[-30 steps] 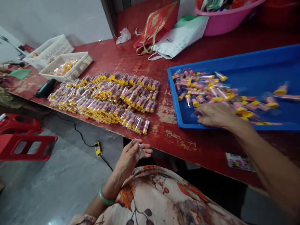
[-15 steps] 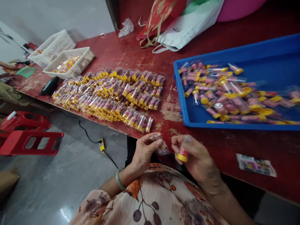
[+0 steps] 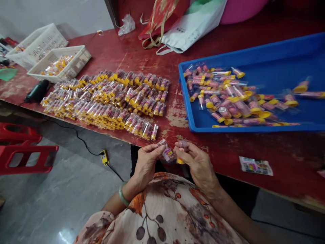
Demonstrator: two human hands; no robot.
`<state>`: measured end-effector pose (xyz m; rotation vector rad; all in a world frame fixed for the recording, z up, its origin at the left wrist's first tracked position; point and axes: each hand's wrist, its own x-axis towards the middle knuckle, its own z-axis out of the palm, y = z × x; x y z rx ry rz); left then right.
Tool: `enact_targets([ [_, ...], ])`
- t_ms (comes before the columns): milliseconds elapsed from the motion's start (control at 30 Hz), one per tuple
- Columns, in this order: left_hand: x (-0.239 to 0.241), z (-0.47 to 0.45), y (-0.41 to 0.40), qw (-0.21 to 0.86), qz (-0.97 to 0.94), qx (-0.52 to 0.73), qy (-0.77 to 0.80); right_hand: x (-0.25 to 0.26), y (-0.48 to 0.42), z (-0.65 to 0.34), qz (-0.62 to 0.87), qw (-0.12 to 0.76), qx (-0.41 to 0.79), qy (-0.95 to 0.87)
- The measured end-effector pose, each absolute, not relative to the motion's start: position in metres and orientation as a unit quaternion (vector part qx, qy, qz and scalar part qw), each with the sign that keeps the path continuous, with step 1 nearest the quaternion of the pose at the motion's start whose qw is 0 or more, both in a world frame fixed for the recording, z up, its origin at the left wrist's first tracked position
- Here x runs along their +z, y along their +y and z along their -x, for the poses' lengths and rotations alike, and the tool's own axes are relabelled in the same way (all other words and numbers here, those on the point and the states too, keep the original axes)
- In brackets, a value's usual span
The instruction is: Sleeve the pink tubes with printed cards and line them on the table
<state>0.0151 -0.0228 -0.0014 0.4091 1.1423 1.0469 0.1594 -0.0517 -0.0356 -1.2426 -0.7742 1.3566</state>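
Observation:
My left hand pinches a clear printed plastic sleeve at the table's front edge. Close to its right side, my right hand grips a small clear tube with pinkish contents and a yellow cap pointing down. Only a small space separates the tube from the sleeve. Just beyond my left hand lie packed rows of wrapped tubes, their yellow caps facing me. A blue tray at the right holds a loose heap of unwrapped tubes.
On the red table, a flat printed sleeve lies to my right. Two white baskets and a dark hand-held tool are at the left. Bags lie at the back. Red stools and a yellow power strip are on the floor.
My right hand has moved left with the tube, closer to the sleeve in my left hand. The camera view has shifted to the right.

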Motion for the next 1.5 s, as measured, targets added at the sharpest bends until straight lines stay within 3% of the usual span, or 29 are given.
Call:
enact_targets([
  [200, -0.006, -0.011, -0.019, 0.685, -0.172, 0.487, 0.514, -0.025, -0.075, -0.188, 0.537, 0.505, 0.410, -0.537],
  [467, -0.004, -0.017, -0.022, 0.719, -0.180, 0.460, 0.489, -0.008, -0.083, -0.178, 0.499, 0.512, 0.144, -0.685],
  [633, -0.007, -0.016, -0.023, 0.735, -0.153, 0.445, 0.488, -0.009, -0.082, -0.177, 0.473, 0.494, 0.042, -0.728],
  [933, -0.014, -0.011, -0.023, 0.751, -0.139, 0.447, 0.465, -0.006, -0.084, -0.174, 0.470, 0.521, 0.044, -0.712],
  [1167, -0.009, -0.013, -0.028, 0.732, -0.178, 0.460, 0.470, -0.003, -0.083, -0.172, 0.456, 0.484, -0.003, -0.746],
  [1367, 0.000, -0.019, -0.033, 0.704, -0.193, 0.477, 0.489, -0.005, -0.081, -0.167, 0.503, 0.531, 0.080, -0.677],
  [1500, 0.001, -0.021, -0.036, 0.716, -0.197, 0.463, 0.484, -0.011, -0.079, -0.161, 0.503, 0.538, 0.052, -0.674],
])
